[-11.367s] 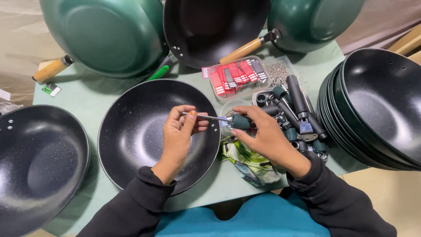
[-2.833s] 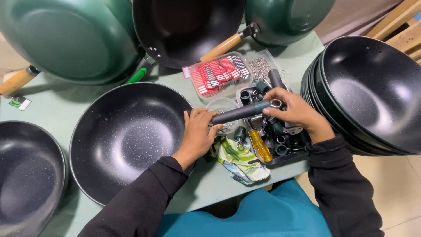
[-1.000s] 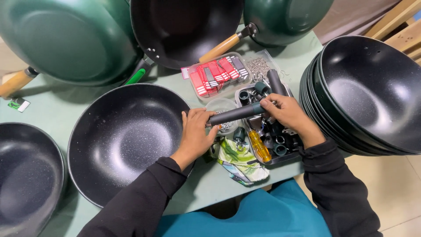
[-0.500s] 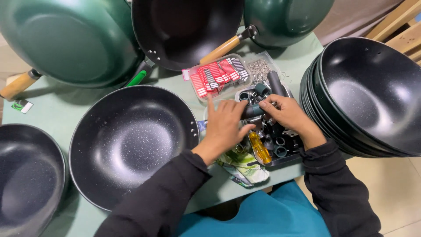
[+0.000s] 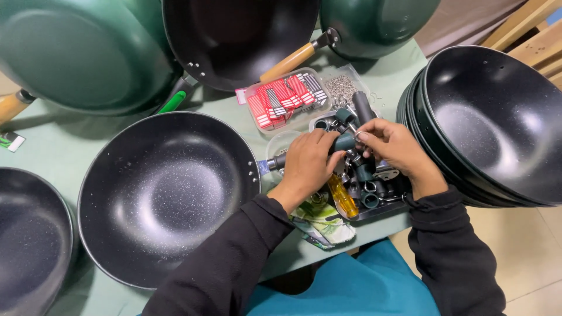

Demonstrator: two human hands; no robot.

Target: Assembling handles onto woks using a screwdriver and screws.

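1. Over the tray of small parts (image 5: 374, 208), both hands meet at one dark pan handle (image 5: 344, 142), which lies level between them just above the heaped fittings, so spare pieces are within easy reach below.
2. The left hand (image 5: 307, 164) wraps the handle from above, fingers curled shut around its near end; a short metal stub (image 5: 275, 162) pokes out to the left of the fist, pointing at the rim of the wide black pan (image 5: 167, 196) that sits handle-less on the green counter (image 5: 52, 152), right beside the hand.
3. The right hand (image 5: 395, 146) pinches at the handle's far end with thumb and forefinger pressed together on something small and bright; what it is cannot be told.
4. A yellow-handled screwdriver (image 5: 341, 196) rests in the tray just under the left wrist, touching neither hand.
5. Behind the tray stands a clear box of red and white packets (image 5: 283, 99), and next to it a bag of small metal rings (image 5: 342, 89), kept apart by kind.
6. To the right, a stack of black pans (image 5: 497, 123) is nested, all without handles, judging by what shows.
7. At the back lean green pans with wooden handles (image 5: 287, 63) already fitted, propped away from the working spot.
8. A printed leaflet (image 5: 325, 225) lies at the counter's near edge, partly under the left forearm.
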